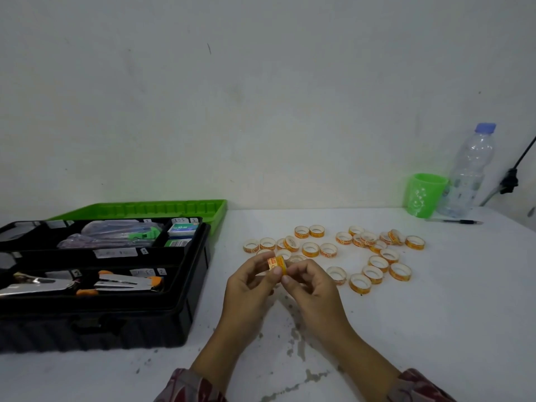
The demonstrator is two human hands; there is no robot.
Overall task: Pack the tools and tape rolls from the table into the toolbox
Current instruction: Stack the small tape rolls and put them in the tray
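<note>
White wall is filling the background, and below it a pale, scuffed table point(406, 329) is carrying everything; a person is sitting at its near edge with both forearms reaching forward; the left hand point(249, 288) and the right hand point(313, 288) are meeting at the middle, just above the table, and pinching one orange-and-white tape roll point(277, 264) between them; the fingers point(262, 264) of each hand are curling in around it from either side, with the printed band facing the camera, so the roll's open ends seem to be facing the two palms; whether it is a single roll or two pressed together is too small to tell; the black toolbox point(179, 300) is standing open to the left of the hands, its green lid point(139, 210) lying back against the wall and its upper tray holding staplers point(116, 282) and small boxes; so the roll is needing to travel leftward, and the left hand, being nearer the box, is looking the likelier one to carry it; many loose rolls point(310, 250) are lying scattered beyond and to the right of the hands, so the packing is appearing far from finished; a green cup point(423, 195), a water bottle point(470, 175) and a pen point(458, 221) are sitting at the far right.
</note>
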